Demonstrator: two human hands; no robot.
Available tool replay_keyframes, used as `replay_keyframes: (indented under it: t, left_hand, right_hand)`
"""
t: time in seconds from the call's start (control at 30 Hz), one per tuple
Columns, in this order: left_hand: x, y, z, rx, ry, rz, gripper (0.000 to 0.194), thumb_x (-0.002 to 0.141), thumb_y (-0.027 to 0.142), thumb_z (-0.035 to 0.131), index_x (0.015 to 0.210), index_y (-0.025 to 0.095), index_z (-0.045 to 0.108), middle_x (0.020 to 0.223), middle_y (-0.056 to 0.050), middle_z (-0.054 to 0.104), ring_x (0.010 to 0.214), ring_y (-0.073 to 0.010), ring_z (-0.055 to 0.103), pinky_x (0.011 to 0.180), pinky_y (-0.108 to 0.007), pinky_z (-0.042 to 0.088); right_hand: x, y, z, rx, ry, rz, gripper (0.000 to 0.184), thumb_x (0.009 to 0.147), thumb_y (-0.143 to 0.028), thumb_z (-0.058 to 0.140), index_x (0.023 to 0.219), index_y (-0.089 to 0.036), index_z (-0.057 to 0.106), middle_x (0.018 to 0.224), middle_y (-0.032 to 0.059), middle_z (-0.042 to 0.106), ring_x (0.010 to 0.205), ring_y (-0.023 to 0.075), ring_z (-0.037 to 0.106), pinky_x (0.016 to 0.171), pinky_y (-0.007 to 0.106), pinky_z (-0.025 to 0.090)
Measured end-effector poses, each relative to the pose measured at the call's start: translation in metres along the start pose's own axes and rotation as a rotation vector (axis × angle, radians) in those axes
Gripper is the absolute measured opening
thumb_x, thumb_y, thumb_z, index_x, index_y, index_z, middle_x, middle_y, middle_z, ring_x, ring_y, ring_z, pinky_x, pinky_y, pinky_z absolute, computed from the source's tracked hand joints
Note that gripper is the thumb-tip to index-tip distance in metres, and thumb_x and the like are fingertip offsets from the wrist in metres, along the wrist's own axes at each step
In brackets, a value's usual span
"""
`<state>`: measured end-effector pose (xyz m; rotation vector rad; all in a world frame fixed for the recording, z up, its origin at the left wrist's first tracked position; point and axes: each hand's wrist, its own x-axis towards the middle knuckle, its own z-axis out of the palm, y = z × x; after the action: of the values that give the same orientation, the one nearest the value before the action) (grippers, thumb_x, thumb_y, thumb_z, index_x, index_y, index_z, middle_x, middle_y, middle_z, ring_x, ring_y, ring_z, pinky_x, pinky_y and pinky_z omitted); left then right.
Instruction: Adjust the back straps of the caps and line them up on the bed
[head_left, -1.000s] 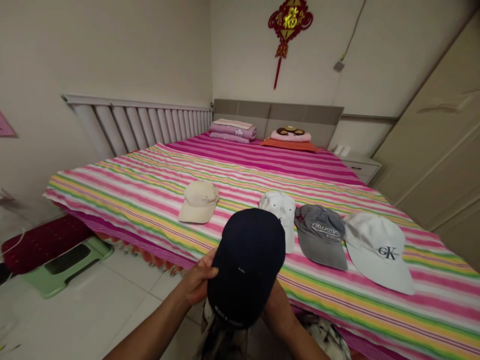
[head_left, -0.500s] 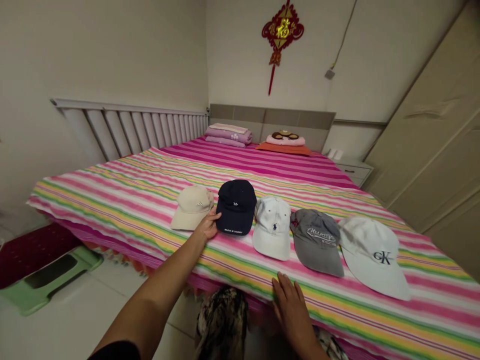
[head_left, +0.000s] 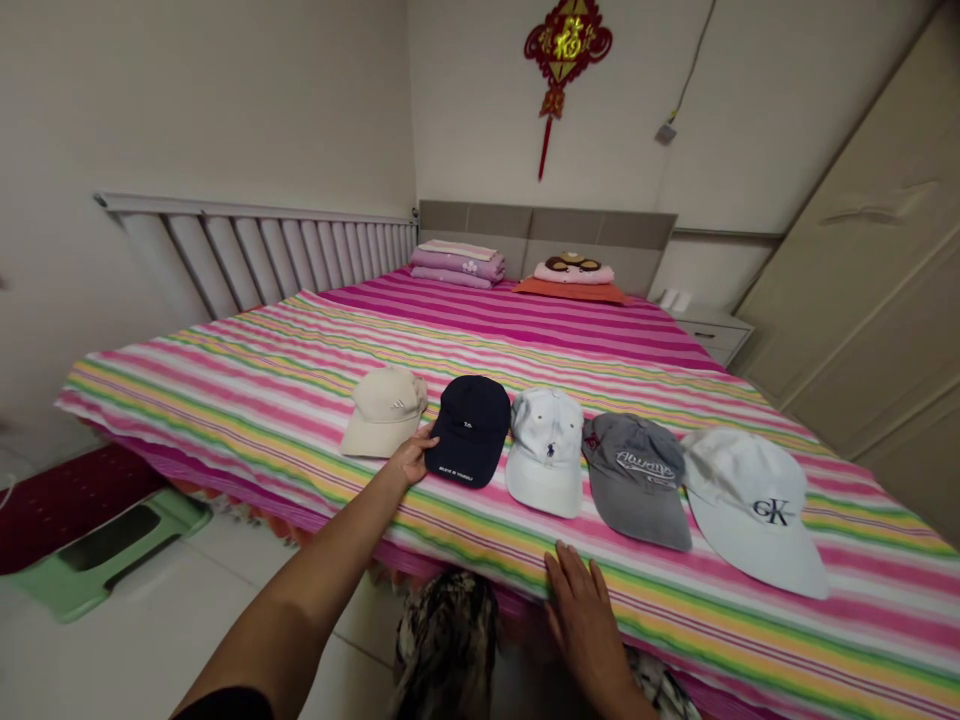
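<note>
My left hand (head_left: 414,457) pinches the left edge of the brim of a navy baseball cap (head_left: 471,430). That cap lies in a row on the striped bedspread, brim toward me. To its left is a beige cap (head_left: 385,408), close to my left hand. On its right come a white cap (head_left: 546,450) with a small dark emblem, a grey cap (head_left: 637,475) with white lettering, and a larger pale cap (head_left: 757,510) marked CK. My right hand (head_left: 585,610) rests with fingers stretched out at the near edge of the bed, below the white cap, holding nothing.
The bed (head_left: 247,375) carries a striped cover. Folded purple bedding (head_left: 457,266) and a pink-and-orange stack (head_left: 571,285) lie by the headboard (head_left: 480,218). A green stool (head_left: 112,555) stands on the floor at left. A nightstand (head_left: 712,335) is at far right.
The navy cap has come a little toward me and slightly left, and now lies lower on the bedspread. My left hand moved with it; my right hand stayed in place.
</note>
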<state>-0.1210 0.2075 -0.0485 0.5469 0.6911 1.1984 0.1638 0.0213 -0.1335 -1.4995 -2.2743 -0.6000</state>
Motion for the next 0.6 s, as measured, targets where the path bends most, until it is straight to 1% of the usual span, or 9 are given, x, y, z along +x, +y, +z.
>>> replay_keyframes:
  t: [0.1,0.23,0.37,0.47,0.6]
  left_hand:
    - [-0.007,0.000,-0.002,0.045,0.081,0.011,0.050,0.060,-0.005,0.055,0.106,0.014,0.057,0.086,-0.008,0.066,0.072,-0.0180,0.064,0.074,-0.032,0.049]
    - [-0.009,-0.003,-0.002,0.124,0.227,0.057,0.048,0.061,-0.002,0.058,0.105,0.014,0.056,0.080,-0.006,0.066,0.067,-0.0160,0.062,0.067,-0.028,0.048]
    - [-0.008,-0.004,0.000,0.193,0.327,0.100,0.036,0.060,-0.004,0.058,0.092,0.012,0.060,0.073,-0.004,0.066,0.067,-0.0154,0.060,0.069,-0.027,0.045]
    - [-0.008,-0.004,0.001,0.221,0.361,0.131,0.028,0.059,-0.005,0.058,0.080,0.013,0.063,0.069,-0.003,0.066,0.070,-0.0160,0.059,0.072,-0.026,0.043]
    - [-0.013,-0.004,-0.001,0.225,0.404,0.167,0.025,0.054,-0.005,0.062,0.070,0.015,0.063,0.063,-0.001,0.064,0.072,-0.0173,0.059,0.069,-0.023,0.043]
  right_hand:
    - [0.000,0.000,0.000,0.021,-0.030,0.014,0.049,0.074,-0.012,0.040,0.122,-0.017,0.040,0.124,0.0126,0.050,0.117,0.0256,0.041,0.099,0.043,0.022]
    - [0.000,0.000,-0.001,0.002,-0.031,0.007,0.049,0.073,-0.012,0.041,0.122,-0.016,0.041,0.124,0.0127,0.050,0.116,0.0259,0.042,0.099,0.044,0.021]
    - [0.001,0.000,-0.002,-0.012,-0.041,0.007,0.049,0.072,-0.011,0.041,0.121,-0.016,0.042,0.124,0.0129,0.051,0.115,0.0261,0.043,0.099,0.044,0.022]
    - [0.001,0.000,-0.002,-0.007,-0.029,0.004,0.049,0.072,-0.011,0.041,0.121,-0.016,0.042,0.123,0.0129,0.051,0.115,0.0259,0.043,0.099,0.043,0.022]
    - [0.000,0.000,-0.001,0.004,-0.025,0.010,0.050,0.073,-0.011,0.040,0.122,-0.016,0.041,0.123,0.0130,0.051,0.116,0.0258,0.042,0.098,0.043,0.022]
